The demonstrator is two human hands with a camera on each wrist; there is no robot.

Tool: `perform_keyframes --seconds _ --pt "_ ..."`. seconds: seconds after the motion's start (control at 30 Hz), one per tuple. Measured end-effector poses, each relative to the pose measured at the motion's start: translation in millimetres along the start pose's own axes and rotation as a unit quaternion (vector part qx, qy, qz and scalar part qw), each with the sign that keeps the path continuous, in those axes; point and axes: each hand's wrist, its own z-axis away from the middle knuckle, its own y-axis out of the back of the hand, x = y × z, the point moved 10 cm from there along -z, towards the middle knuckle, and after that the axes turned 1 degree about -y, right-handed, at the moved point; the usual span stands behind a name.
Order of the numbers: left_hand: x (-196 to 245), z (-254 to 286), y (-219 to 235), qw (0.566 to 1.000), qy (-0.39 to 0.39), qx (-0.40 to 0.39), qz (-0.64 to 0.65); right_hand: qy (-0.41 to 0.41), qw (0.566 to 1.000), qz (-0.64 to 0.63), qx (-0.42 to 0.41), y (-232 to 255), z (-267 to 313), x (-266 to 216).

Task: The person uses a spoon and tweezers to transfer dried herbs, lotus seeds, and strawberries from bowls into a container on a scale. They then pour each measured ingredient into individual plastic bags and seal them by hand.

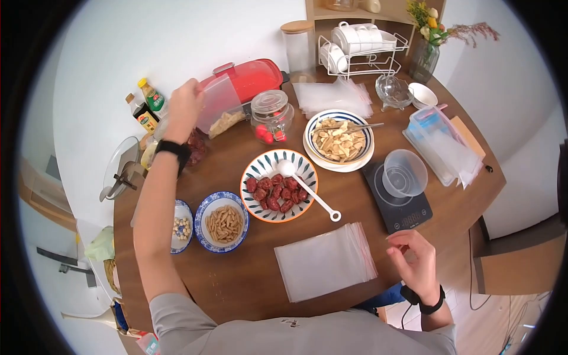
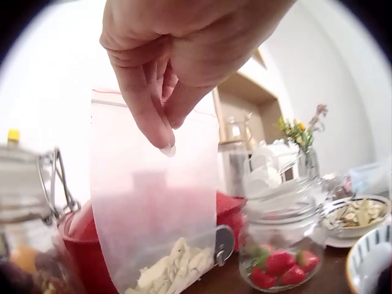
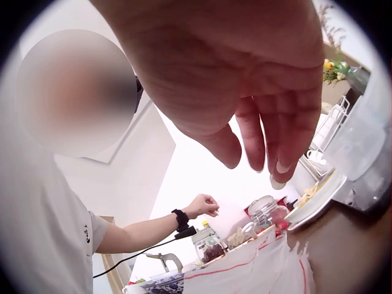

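My left hand [image 1: 186,105] pinches the upper part of a clear zip bag [image 2: 144,165], which hangs upright in front of the red-lidded pot [image 1: 257,77]. Pale slices [image 2: 174,266] lie in the bag's bottom. Beside it stands a clip-top glass jar [image 1: 271,115] with red, strawberry-like pieces inside. My right hand [image 1: 414,260] holds nothing; its fingers are loosely bent over the table's front right edge, near the kitchen scale [image 1: 408,220]. A plastic tub [image 1: 405,173] sits on the scale. A stack of flat zip bags [image 1: 325,262] lies to the left of that hand.
In the middle, a bowl [image 1: 251,210] holds red dates and a white spoon [image 1: 316,198]. Behind it is a bowl of dried slices [image 1: 340,142]. Two blue-patterned bowls [image 1: 204,236] stand at left. A cup rack [image 1: 361,50] and a vase [image 1: 424,62] stand at the back.
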Motion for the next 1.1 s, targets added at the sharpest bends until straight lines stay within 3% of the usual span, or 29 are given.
perform_keyframes --seconds 0.03,0.17,0.27,0.37,0.43,0.5,0.63,0.83,0.97,1.03,1.1 --pt "11 7 20 0.998 -0.043 0.043 -0.013 0.022 1.0 0.002 -0.017 -2 0 -3" --pt "65 46 108 0.992 -0.044 0.055 0.101 0.058 0.997 0.033 -0.031 2 -3 -18" --pt "91 84 156 0.985 0.013 0.019 0.17 0.097 0.995 0.038 -0.005 19 -37 -37" --pt "107 133 182 0.979 0.07 -0.023 0.192 0.123 0.983 0.135 -0.018 26 -102 -49" --pt "128 162 181 0.972 0.03 -0.057 0.227 0.149 0.969 0.189 -0.061 10 -154 -43" --pt "160 188 173 0.964 -0.084 -0.138 0.209 0.193 0.94 0.26 -0.103 -16 -203 -20" --pt "167 234 144 0.929 -0.079 -0.237 0.272 0.196 0.901 0.342 -0.184 -67 -262 32" --pt "178 254 125 0.909 -0.126 -0.249 0.311 0.135 0.857 0.423 -0.263 -112 -290 80" --pt "174 253 121 0.914 -0.126 -0.238 0.302 0.14 0.838 0.443 -0.288 -121 -292 87" --pt "171 251 123 0.914 -0.13 -0.232 0.307 0.204 0.821 0.453 -0.282 -121 -287 80" --pt "170 251 124 0.913 -0.131 -0.226 0.313 0.19 0.832 0.438 -0.282 -110 -294 82"
